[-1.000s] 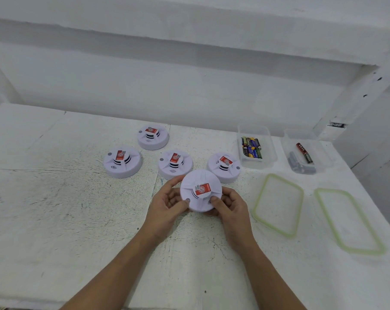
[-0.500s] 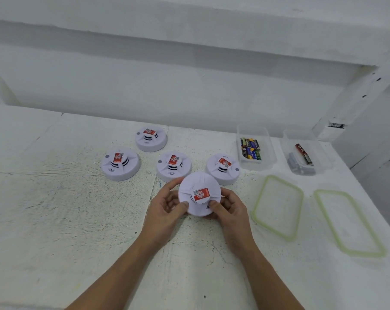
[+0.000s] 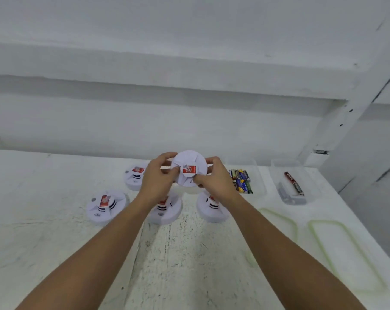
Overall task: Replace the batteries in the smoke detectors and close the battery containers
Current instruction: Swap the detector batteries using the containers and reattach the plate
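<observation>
Aloft, round white smoke detector (image 3: 190,159), red-labelled.

A scuffed white table (image 3: 44,253) is carrying four white smoke detectors: the left detector (image 3: 105,206), far detector (image 3: 134,177), middle detector (image 3: 166,211) and right detector (image 3: 212,209). Further right, a near container (image 3: 260,184) and corner container (image 3: 279,173) are sitting side by side. In front of them, an inner lid (image 3: 279,229) and outer lid (image 3: 344,253), both green-rimmed, are lying flat.
</observation>
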